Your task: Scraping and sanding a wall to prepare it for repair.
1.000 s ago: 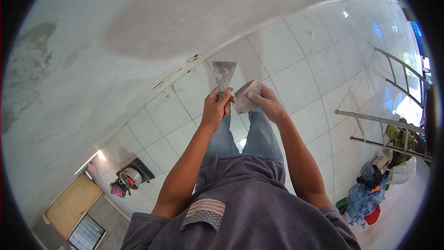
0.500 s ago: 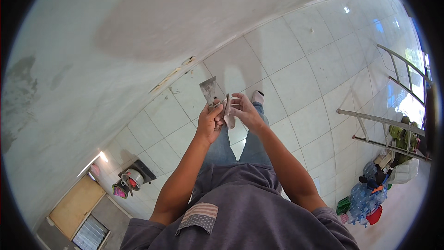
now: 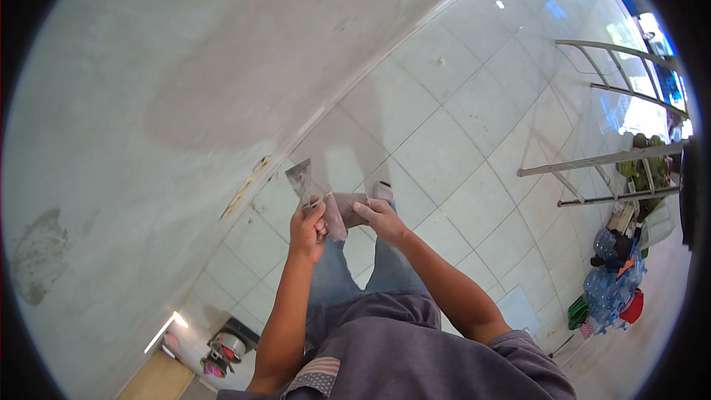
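Note:
My left hand [image 3: 306, 232] is closed around the handle of a putty knife [image 3: 299, 176], whose wide, stained metal blade points up toward the wall. Between my two hands stretches a dusty brown sheet that looks like sandpaper [image 3: 352, 210], with a paler pinkish flap hanging on its left side. My right hand [image 3: 382, 222] pinches the sheet's right end, thumb on top. The left fingers lie against the flap; whether they also grip it is hidden. Both hands are in front of my legs, above the floor.
A pale plastered wall [image 3: 222, 52] rises on the left, with a chipped strip [image 3: 246, 187] along its base. Metal ladder legs [image 3: 600, 163] reach in at right, above a heap of clear plastic bottles [image 3: 611, 289]. A round pot-like item [image 3: 228, 346] sits at lower left on the tiled floor [image 3: 452, 155].
Both hands have shifted left and lower in view. The brown sheet, folded narrow before, is now spread wider between them. My right hand has turned to pinch its end.

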Available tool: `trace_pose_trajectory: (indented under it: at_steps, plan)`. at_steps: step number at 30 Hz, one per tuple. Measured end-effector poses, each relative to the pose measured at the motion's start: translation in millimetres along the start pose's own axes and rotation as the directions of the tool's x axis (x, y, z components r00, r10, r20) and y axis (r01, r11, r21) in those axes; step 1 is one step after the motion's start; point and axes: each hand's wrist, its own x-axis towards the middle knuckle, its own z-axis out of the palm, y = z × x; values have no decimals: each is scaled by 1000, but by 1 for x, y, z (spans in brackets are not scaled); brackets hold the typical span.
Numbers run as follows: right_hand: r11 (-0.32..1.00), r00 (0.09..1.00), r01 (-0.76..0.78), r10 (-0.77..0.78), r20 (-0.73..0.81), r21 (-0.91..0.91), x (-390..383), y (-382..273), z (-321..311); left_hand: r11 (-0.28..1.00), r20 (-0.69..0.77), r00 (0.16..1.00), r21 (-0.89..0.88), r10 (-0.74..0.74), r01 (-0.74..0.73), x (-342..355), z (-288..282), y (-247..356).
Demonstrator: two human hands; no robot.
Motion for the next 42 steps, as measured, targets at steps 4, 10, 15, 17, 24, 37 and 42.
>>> trace_pose_trajectory:
  at_steps: [4,10,15,17,24,37,42]
  plan:
    - [989,987,112,-100,-128,93,-4,-17,-12,927,-22,989,352,148,-131,26,-8,3]
    - [804,928,114,-296,-226,-584,-7,-37,-1,805,-158,933,564,322,-183,34,-7,-3]
    - [928,942,202,-272,-198,-313,2,-29,25,891,149,959,359,240,-278,29,9,-1]
    - [956,951,232,-262,-163,-179,7,-29,31,893,203,952,344,230,-289,31,8,3]
    - [849,933,213,-324,-158,-484,27,-19,32,895,228,953,353,201,-273,33,0,24]
    - [967,994,83,-63,-91,241,52,20,27,820,312,950,541,11,-187,65,-31,46]
    - [941,996,11,18,-82,339,90,43,11,734,294,953,632,69,-248,112,-62,22]
